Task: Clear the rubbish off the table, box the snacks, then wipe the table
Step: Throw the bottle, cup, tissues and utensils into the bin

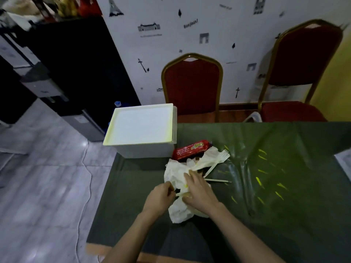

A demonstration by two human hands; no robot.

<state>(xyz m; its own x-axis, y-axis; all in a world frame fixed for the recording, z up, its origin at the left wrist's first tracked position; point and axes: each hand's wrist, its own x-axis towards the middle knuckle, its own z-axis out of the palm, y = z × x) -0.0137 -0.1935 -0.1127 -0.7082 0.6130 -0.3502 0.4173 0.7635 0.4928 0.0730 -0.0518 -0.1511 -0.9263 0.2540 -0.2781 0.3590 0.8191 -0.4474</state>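
Observation:
Crumpled white paper napkins (175, 173) lie in a heap on the dark green tablecloth (284, 215). My left hand (161, 198) pinches the heap's left edge. My right hand (199, 192) presses down flat on the middle of the heap. A red snack packet (191, 149) lies just behind the paper, beside a white lidded box (142, 128) at the table's far left corner. A white plastic fork (218, 162) rests on the paper's far right side, and a thin stick (218, 180) lies on the cloth to the right of my right hand.
Yellow smears (259, 181) streak the cloth on the right. Two red chairs with gold frames (191, 84) stand behind the table against the wall. A dark cabinet (76, 63) and the tiled floor (43, 177) are on the left.

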